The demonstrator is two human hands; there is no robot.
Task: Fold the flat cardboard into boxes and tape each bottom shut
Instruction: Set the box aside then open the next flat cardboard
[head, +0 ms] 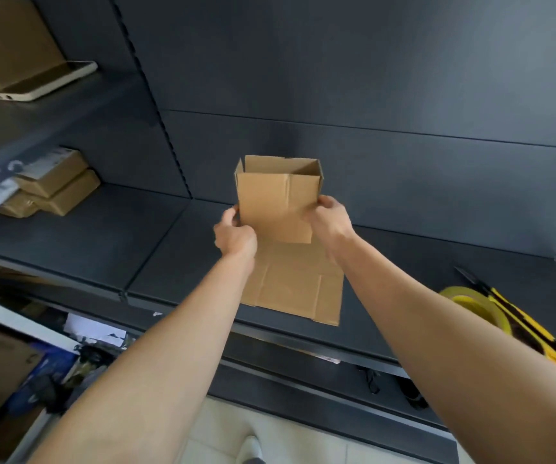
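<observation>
A dark grey shelf with a dark back panel fills most of the view. On it, near the front edge, a flat cardboard sheet lies with its creases showing. Above the far end of that sheet, an opened-up box is held upright in the air, its top open and one lower flap hanging toward the camera. The left hand grips its lower left edge and the right hand grips its right side, fingers curled round the cardboard. Closed brown parcels are stacked far left. A yellow tape roll sits at the right, beside a yellow-and-black tool. A phone lies on the shelf above.
</observation>
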